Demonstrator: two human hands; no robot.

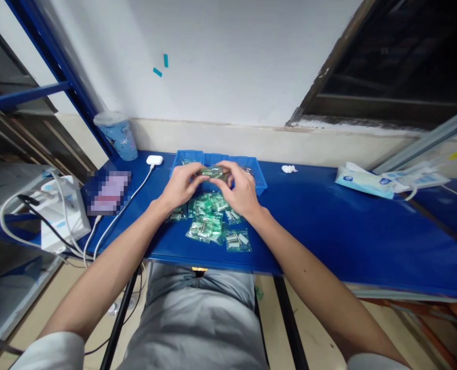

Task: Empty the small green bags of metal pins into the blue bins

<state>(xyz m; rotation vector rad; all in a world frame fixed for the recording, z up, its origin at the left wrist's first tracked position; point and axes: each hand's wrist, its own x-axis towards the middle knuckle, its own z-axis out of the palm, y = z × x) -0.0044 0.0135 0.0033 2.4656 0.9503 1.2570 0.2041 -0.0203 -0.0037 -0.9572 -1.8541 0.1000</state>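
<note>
Between my two hands, in front of the blue bins, is a small clear plastic bag [212,171] with a greenish tint. My left hand [184,184] pinches its left end between thumb and fingers. At the other end my right hand [241,187] grips it the same way. Below the hands lies a pile of similar small bags [207,213] with green edges and small metal and white parts inside. One such bag [238,240] lies at the near right of the pile. Behind my hands stand blue plastic bins [261,177] with small parts in them, partly hidden by my fingers.
On the left of the blue table [309,221] are a patterned cup [122,141], a white charging case [154,160] on a cable, a blurred-out phone [110,192] and a white power strip [64,216]. A tissue pack [363,180] and a crumpled white tissue [289,168] lie to the right.
</note>
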